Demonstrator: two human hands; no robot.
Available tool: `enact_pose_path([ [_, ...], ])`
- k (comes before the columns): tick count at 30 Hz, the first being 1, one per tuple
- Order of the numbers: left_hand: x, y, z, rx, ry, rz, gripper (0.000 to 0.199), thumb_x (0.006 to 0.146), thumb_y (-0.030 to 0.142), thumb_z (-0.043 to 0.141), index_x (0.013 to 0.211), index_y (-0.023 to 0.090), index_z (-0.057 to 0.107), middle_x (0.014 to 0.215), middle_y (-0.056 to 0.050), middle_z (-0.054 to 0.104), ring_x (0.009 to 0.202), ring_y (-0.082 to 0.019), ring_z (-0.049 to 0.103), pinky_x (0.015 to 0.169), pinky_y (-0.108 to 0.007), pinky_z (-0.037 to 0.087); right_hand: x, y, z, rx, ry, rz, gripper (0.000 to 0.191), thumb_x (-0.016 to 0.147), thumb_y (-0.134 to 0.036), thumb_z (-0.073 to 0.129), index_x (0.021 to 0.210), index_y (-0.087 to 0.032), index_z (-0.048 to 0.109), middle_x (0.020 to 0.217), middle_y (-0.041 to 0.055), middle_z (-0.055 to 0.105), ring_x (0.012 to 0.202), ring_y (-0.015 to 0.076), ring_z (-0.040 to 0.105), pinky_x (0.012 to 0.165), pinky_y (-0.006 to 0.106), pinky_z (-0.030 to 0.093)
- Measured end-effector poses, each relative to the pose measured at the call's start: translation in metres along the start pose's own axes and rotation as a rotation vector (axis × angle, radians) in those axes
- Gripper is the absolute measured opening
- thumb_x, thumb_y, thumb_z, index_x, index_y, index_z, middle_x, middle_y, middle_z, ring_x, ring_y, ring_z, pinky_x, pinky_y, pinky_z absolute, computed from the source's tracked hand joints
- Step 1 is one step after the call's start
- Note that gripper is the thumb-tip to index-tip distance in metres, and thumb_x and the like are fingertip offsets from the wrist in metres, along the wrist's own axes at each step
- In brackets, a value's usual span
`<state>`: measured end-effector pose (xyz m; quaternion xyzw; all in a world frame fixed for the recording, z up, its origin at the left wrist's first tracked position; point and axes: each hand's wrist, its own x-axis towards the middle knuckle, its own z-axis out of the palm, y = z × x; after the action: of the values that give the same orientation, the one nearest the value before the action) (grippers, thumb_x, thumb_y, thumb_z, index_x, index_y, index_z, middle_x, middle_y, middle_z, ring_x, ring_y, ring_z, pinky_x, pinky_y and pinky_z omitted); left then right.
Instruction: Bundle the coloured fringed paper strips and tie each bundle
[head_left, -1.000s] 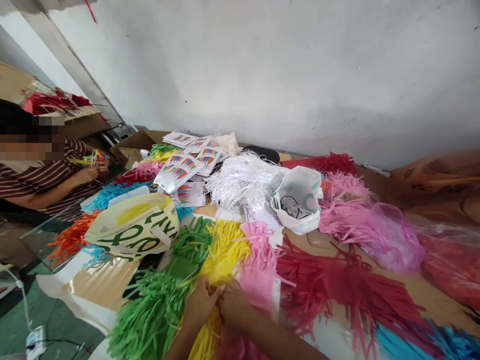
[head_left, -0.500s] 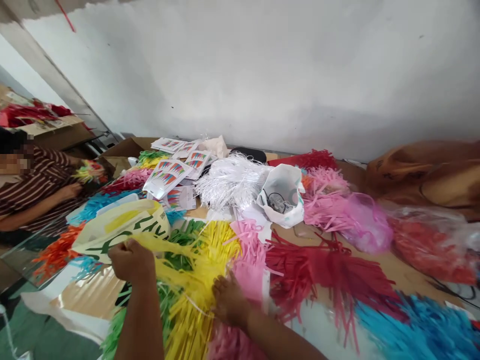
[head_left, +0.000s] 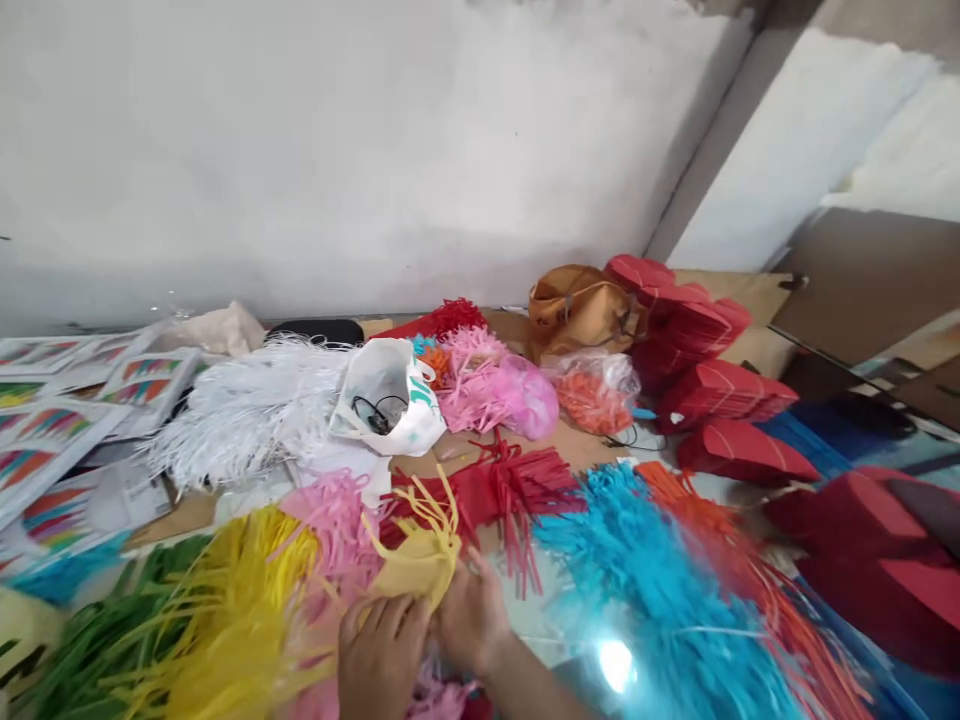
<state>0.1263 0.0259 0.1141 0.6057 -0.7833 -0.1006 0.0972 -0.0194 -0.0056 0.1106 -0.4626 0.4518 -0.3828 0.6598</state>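
My left hand (head_left: 381, 655) and my right hand (head_left: 471, 622) meet at the bottom centre and together grip a yellow fringed paper piece (head_left: 417, 562) lifted just above the heaps. It hangs over the pink fringe pile (head_left: 330, 525). A yellow fringe pile (head_left: 225, 610) lies left of my hands, a red fringe pile (head_left: 499, 490) just beyond them and a blue fringe pile (head_left: 645, 570) to the right. The lower part of both hands is cut off by the picture's edge.
Further back lie a white fringe pile (head_left: 247, 410), a white plastic bag (head_left: 390, 395), a pink bag (head_left: 525, 395) and a brown bag (head_left: 581, 305). Printed packets (head_left: 45, 440) sit at the left, green fringe (head_left: 82, 640) at bottom left, red paper stacks (head_left: 712, 390) at the right.
The view has swung right, away from the other person. My left hand came back from the far left and now meets my right hand on the yellow piece.
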Motion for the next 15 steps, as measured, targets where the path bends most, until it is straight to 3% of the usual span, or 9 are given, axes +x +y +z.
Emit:
enact_pose_path([
  [2,0.000,0.015,0.029,-0.002,-0.027,0.067,0.032,0.093,0.025,0.045,0.108,0.035,0.072,0.110,-0.004,0.075,0.105,-0.029,0.064,0.105,-0.053,0.033,-0.014,-0.001,-0.048,0.008,0.170,0.006,0.078,0.095,-0.038,-0.015,0.142,-0.016,0.044,0.109,0.0132,0.071,0.088,0.0243,0.070,0.077,0.039,0.053],
  [6,0.008,0.056,0.078,0.012,-0.241,0.148,0.041,0.094,0.013,0.038,0.117,0.027,0.069,0.128,-0.006,0.069,0.122,-0.026,0.059,0.110,-0.047,0.040,-0.060,0.028,-0.146,-0.227,0.557,-0.001,0.070,0.097,-0.046,0.000,0.123,-0.016,0.057,0.106,0.0144,0.072,0.092,0.0259,0.070,0.076,0.039,0.054],
  [8,0.010,0.072,0.096,0.016,-0.312,0.134,0.044,0.089,0.005,0.039,0.116,0.022,0.070,0.129,-0.008,0.068,0.123,-0.026,0.060,0.108,-0.045,0.045,-0.082,0.048,-0.168,-0.366,0.776,0.032,0.064,0.095,-0.055,0.011,0.114,-0.017,0.060,0.100,0.0157,0.071,0.090,0.0287,0.068,0.075,0.042,0.054],
  [9,0.009,0.077,0.102,0.018,-0.332,0.121,0.046,0.086,0.003,0.039,0.115,0.021,0.070,0.128,-0.009,0.068,0.122,-0.026,0.061,0.107,-0.045,0.047,-0.090,0.058,-0.168,-0.418,0.821,0.031,0.058,0.094,-0.057,0.021,0.113,-0.018,0.060,0.103,0.0164,0.070,0.093,0.0301,0.067,0.078,0.044,0.053],
  [11,0.006,0.083,0.112,0.028,-0.372,0.097,0.048,0.084,0.000,0.039,0.114,0.019,0.071,0.128,-0.010,0.068,0.123,-0.026,0.061,0.108,-0.045,0.047,-0.096,0.074,-0.149,-0.582,0.742,-0.029,0.044,0.091,-0.053,0.039,0.112,-0.021,0.060,0.111,0.0156,0.068,0.103,0.0305,0.063,0.090,0.047,0.051],
  [13,0.001,0.085,0.118,0.045,-0.403,0.067,0.049,0.086,0.002,0.037,0.118,0.019,0.070,0.129,-0.010,0.067,0.125,-0.025,0.059,0.113,-0.044,0.043,-0.093,0.085,-0.123,-0.828,0.412,-0.134,0.030,0.092,-0.043,0.046,0.107,-0.025,0.064,0.110,0.0102,0.070,0.108,0.0284,0.061,0.104,0.050,0.043],
  [15,-0.005,0.085,0.121,0.063,-0.437,0.038,0.048,0.088,0.004,0.037,0.121,0.019,0.069,0.134,-0.010,0.064,0.129,-0.024,0.056,0.116,-0.041,0.040,-0.088,0.090,-0.112,-1.034,0.145,-0.173,0.024,0.092,-0.037,0.050,0.107,-0.027,0.066,0.111,0.0061,0.071,0.114,0.0294,0.058,0.114,0.058,0.028],
])
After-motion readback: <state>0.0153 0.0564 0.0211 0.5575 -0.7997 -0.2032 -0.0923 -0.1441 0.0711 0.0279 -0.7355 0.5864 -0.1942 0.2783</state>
